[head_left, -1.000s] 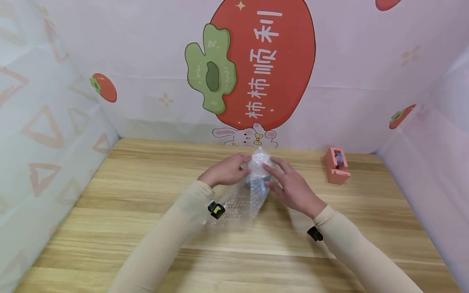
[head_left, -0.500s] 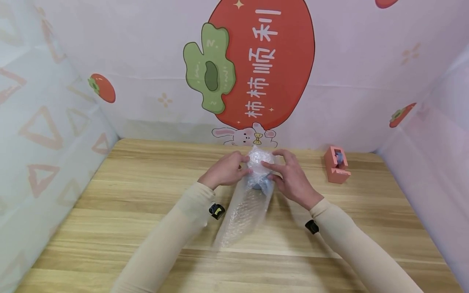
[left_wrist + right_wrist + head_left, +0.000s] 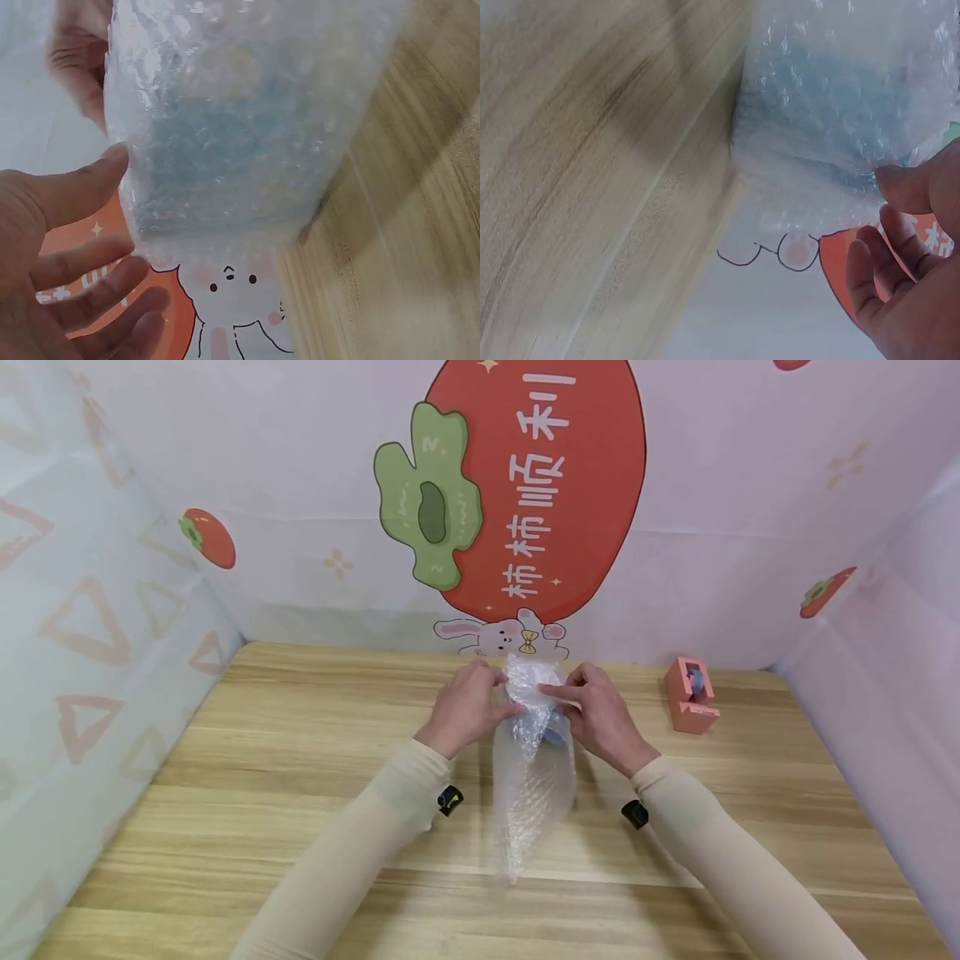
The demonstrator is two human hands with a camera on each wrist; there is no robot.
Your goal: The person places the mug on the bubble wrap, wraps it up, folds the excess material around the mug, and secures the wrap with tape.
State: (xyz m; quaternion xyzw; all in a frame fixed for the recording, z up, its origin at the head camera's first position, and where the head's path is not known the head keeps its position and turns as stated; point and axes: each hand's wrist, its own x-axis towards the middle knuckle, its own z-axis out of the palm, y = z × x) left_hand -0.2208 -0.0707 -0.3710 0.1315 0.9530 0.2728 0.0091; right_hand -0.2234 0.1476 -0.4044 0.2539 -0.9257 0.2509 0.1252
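Observation:
A blue-and-white object wrapped in clear bubble wrap [image 3: 531, 777] stands near the back of the table; the layers blur what kind it is. My left hand [image 3: 465, 703] holds the wrap's left side near the top, and its thumb and index fingertips meet the wrap edge in the left wrist view. From the right, my right hand [image 3: 606, 714] lays its index finger across the top. In the right wrist view its thumb [image 3: 907, 187] presses the wrap, the other fingers bent behind. A loose tail of wrap hangs down the front toward me.
A pink tape dispenser [image 3: 692, 695] sits at the back right of the wooden table [image 3: 300, 827]. Behind the table rises a printed cloth backdrop [image 3: 315, 585], with side walls of cloth left and right.
The loose tail of wrap has swung from lower left to hang nearly straight down, and its folds now cover more of the blue part. Both hands stay at the top, shifting slightly.

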